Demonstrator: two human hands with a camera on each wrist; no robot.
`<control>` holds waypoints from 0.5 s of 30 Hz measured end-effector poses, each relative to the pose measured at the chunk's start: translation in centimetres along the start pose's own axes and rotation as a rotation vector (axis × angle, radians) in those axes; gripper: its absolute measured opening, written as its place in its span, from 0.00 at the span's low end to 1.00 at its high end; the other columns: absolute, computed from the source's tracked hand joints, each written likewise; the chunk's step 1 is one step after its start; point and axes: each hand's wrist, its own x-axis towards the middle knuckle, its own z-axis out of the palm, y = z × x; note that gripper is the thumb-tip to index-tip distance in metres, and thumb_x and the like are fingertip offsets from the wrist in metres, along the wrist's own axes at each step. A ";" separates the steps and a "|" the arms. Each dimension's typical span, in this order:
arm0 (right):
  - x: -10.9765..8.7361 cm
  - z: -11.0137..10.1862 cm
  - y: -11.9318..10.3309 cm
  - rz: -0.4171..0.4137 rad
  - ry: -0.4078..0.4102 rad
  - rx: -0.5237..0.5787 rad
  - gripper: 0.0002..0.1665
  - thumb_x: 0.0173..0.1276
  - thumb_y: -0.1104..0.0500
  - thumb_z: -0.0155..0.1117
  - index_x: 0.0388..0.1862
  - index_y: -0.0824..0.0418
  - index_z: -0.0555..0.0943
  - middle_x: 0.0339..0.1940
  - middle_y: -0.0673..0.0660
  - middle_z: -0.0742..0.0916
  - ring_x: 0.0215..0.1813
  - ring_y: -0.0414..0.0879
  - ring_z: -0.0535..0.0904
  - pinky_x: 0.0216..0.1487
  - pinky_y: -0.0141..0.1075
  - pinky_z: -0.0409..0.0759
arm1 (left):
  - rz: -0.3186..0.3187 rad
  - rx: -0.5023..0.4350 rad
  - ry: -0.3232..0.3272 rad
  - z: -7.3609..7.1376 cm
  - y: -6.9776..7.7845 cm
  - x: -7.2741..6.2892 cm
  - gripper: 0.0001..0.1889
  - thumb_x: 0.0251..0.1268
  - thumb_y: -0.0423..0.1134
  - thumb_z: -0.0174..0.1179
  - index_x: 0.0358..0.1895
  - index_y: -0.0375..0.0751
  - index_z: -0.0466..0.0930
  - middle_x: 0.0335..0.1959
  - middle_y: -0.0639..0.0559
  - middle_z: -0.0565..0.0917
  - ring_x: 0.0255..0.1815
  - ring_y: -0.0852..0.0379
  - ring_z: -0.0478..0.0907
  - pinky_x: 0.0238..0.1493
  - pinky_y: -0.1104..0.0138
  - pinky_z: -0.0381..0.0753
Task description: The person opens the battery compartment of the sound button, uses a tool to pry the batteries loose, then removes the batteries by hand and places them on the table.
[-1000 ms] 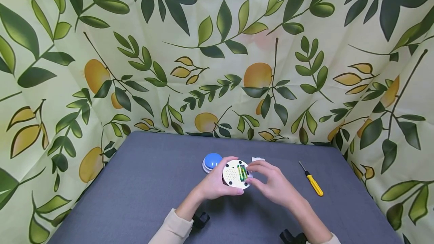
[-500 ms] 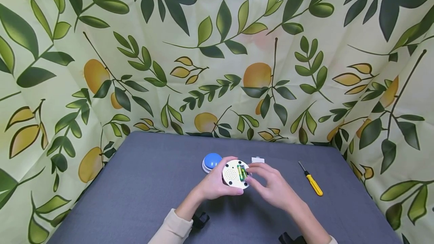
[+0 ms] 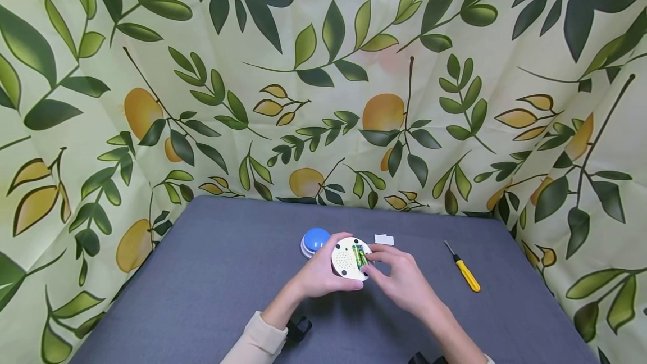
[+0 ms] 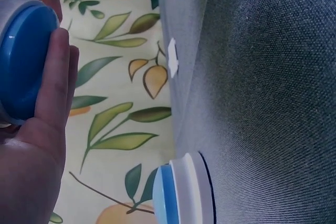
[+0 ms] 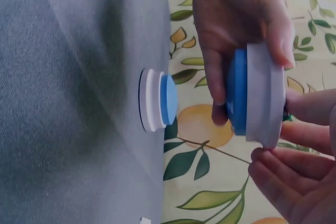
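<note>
My left hand [image 3: 320,274] holds a round white push button by its rim, its underside [image 3: 345,260] facing up toward the head camera. That underside shows small speaker holes, dark feet and an uncovered compartment with green batteries [image 3: 357,256]. In the left wrist view its blue dome [image 4: 23,61] lies against the fingers and palm. My right hand [image 3: 406,280] is at the compartment, thumb and forefinger pinching one battery, which sits at a slant. From the right wrist view, other right fingertips [image 5: 261,156] touch the lower rim of the button's white body [image 5: 264,93].
A second blue-domed push button [image 3: 317,239] stands upright on the grey table [image 3: 227,251], behind my left hand. A small white battery cover [image 3: 384,239] lies behind my right hand. Farther right is a yellow-handled screwdriver [image 3: 468,275]. Patterned cloth hangs behind the table.
My right hand has shifted slightly left over the compartment, and one battery has tilted from its place. More of the white cover shows. The left hand keeps its grip.
</note>
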 end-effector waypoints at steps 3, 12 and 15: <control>0.1 0.3 -0.4 0.012 0.019 -0.023 0.11 0.57 0.63 0.79 0.40 0.64 0.90 0.52 0.58 0.89 0.56 0.55 0.85 0.56 0.52 0.81 | -0.001 0.006 0.008 0.1 0.0 0.0 0.49 0.48 0.44 0.80 0.74 0.50 0.61 0.58 0.56 0.75 0.53 0.59 0.77 0.56 0.65 0.75; 0.2 0.7 -1.6 -0.010 0.052 -0.189 0.07 0.56 0.65 0.77 0.34 0.65 0.90 0.48 0.61 0.90 0.48 0.57 0.88 0.46 0.51 0.84 | -0.011 0.010 0.016 0.1 -0.3 0.0 0.50 0.48 0.45 0.80 0.74 0.48 0.60 0.58 0.55 0.76 0.53 0.58 0.76 0.56 0.64 0.75; 0.3 0.7 -1.9 -0.008 0.053 -0.218 0.06 0.55 0.65 0.76 0.33 0.64 0.90 0.47 0.61 0.90 0.47 0.56 0.88 0.44 0.49 0.84 | -0.012 0.029 0.031 0.0 -0.4 0.0 0.49 0.48 0.46 0.80 0.74 0.49 0.60 0.58 0.55 0.76 0.54 0.58 0.76 0.56 0.63 0.74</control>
